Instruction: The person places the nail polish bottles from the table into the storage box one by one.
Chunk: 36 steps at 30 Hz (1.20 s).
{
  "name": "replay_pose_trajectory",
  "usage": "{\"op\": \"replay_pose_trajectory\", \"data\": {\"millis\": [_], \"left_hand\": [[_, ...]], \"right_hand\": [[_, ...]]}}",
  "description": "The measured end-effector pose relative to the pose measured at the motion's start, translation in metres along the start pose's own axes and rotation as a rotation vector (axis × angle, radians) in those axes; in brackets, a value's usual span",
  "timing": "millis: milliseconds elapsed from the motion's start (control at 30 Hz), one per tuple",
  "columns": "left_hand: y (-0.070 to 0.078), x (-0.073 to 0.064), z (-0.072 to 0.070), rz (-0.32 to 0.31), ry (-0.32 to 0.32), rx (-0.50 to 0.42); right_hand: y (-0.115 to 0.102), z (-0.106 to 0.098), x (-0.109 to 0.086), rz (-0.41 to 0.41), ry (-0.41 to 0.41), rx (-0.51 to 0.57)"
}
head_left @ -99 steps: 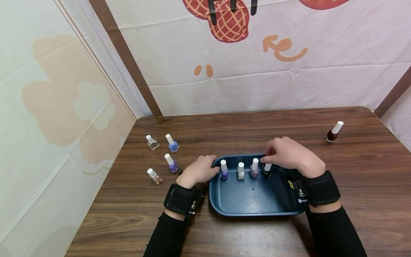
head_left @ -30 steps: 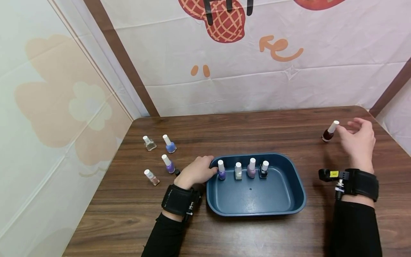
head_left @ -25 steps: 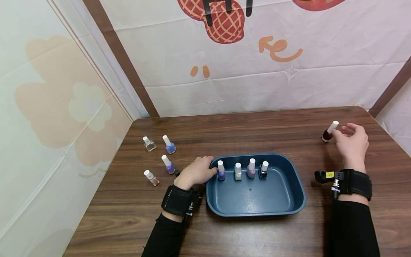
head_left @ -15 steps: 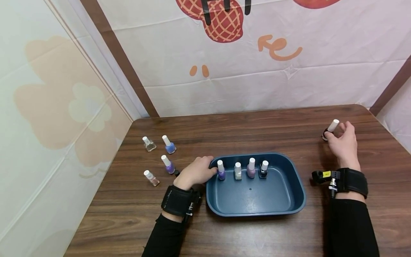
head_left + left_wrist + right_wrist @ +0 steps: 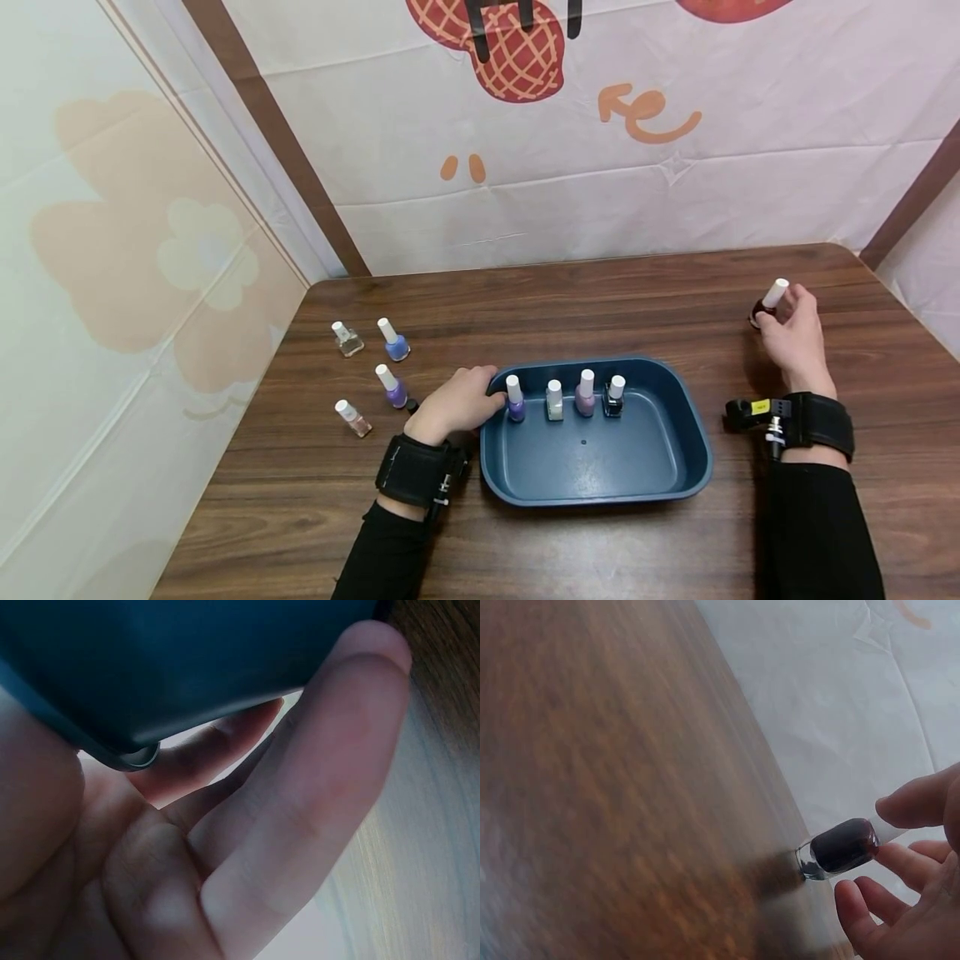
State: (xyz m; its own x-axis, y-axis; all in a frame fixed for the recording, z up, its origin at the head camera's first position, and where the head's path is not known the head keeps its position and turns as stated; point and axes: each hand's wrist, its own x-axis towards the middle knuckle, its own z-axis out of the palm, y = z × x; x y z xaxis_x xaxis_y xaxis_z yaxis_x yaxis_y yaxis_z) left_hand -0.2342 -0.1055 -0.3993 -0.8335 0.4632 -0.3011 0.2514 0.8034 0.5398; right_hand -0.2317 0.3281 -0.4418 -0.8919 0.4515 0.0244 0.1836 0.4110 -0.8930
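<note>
Right hand (image 5: 799,340) is now sitting closer in than a second ago; I'm pinching the dark red bottle (image 5: 841,846) near the surface's (image 5: 600,312) far-right corner, left hand (image 5: 454,407) gripping the tray (image 5: 596,467). If my pinch is riding too high, the bottle could be tipping.

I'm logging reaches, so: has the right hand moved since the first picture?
Yes: the right hand has gone from the far side of the tray rightward and forward to the dark red bottle, nearer the far right corner of the table.
</note>
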Motion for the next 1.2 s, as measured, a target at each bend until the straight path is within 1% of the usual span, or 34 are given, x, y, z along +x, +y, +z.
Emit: {"op": "replay_pose_trajectory", "data": {"millis": [133, 233, 400, 500, 633, 767, 967, 1200], "left_hand": [[0.0003, -0.0004, 0.0002, -0.004, -0.005, -0.012], [0.0007, -0.0007, -0.0001, -0.007, -0.007, -0.016], [0.0001, -0.0006, -0.0003, -0.007, -0.010, -0.017], [-0.0003, 0.0000, 0.0000, -0.006, -0.007, -0.015], [-0.0004, 0.0007, 0.0002, -0.002, 0.003, 0.009], [0.0000, 0.0007, 0.0000, -0.007, 0.006, 0.027], [0.0008, -0.0002, -0.0007, -0.013, 0.000, 0.020], [-0.0001, 0.0001, -0.0005, -0.013, -0.005, 0.019]], "right_hand": [[0.0007, 0.0024, 0.0007, -0.012, 0.004, 0.009], [0.0014, 0.0029, 0.0007, -0.009, 0.004, -0.008], [0.0012, 0.0031, -0.0002, 0.003, 0.018, -0.084], [0.0020, 0.0028, 0.0001, 0.003, 0.043, -0.138], [0.0025, 0.0024, 0.0004, -0.002, 0.070, -0.161], [0.0032, 0.0019, 0.0009, 0.003, 0.076, -0.165], [0.0025, 0.0024, 0.0002, 0.023, 0.060, -0.166], [0.0011, 0.0026, -0.0027, 0.027, 0.050, -0.158]]}}
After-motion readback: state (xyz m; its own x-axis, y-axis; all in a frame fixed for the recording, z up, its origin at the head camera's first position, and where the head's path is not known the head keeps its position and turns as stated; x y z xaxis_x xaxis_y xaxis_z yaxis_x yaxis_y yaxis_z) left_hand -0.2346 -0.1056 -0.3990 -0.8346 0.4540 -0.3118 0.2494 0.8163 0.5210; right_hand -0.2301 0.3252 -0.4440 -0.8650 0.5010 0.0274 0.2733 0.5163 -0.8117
